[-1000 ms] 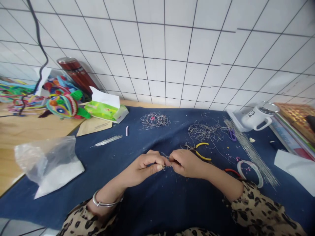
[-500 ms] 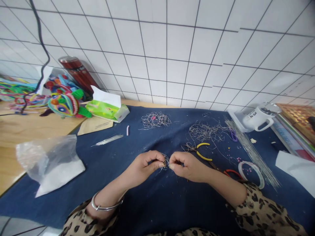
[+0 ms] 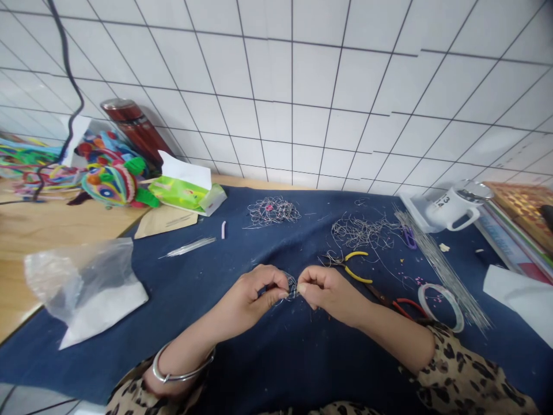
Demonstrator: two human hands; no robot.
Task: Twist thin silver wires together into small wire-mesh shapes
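My left hand (image 3: 264, 293) pinches one side of a small tangle of thin silvery wire (image 3: 292, 286) between thumb and fingertips. From the other side, my right hand (image 3: 325, 293) closes its thumb and index finger on the same wire. The piece is held just above the dark blue cloth (image 3: 259, 369), and its exact shape is partly hidden by my fingers. Yellow-handled pliers (image 3: 358, 267) lie just beyond my right hand. Red-handled pliers (image 3: 408, 305) are partly covered by my right forearm.
Behind lie two loose wire heaps (image 3: 273, 211) (image 3: 360, 230). Straight wires (image 3: 444, 265), a clear coil (image 3: 458, 308) and a white mug (image 3: 460, 204) are on the right. To the left are a plastic bag of white material (image 3: 103, 305), a green packet (image 3: 181, 193) and a red flask (image 3: 138, 127).
My fingers have shifted slightly on the wire, and more of it shows between my hands. The right hand has turned a little. Both hands keep their pinch.
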